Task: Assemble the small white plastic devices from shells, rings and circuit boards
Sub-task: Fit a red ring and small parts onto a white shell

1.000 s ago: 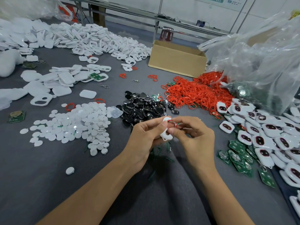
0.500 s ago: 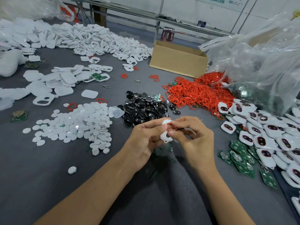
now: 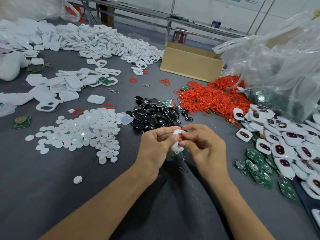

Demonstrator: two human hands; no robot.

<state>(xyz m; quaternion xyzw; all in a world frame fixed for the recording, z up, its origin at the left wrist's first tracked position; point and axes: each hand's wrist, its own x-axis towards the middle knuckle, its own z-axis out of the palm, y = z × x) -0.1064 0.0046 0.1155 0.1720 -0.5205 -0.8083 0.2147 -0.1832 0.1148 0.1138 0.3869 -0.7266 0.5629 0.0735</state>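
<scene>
One white shell (image 3: pixel 176 146) in curled left hand (image 3: pixel 153 149), right hand (image 3: pixel 207 150) fingers pinching red ring (image 3: pixel 180 135) against it

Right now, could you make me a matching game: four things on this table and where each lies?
Things: 1 red rings; 2 white discs; 3 cardboard box; 4 green circuit boards.
Places: A farthest from the person; B left of the left hand; C right of the right hand, nearer the person; D beside the black pieces.
Pairs: 1-D, 2-B, 3-A, 4-C.
</scene>
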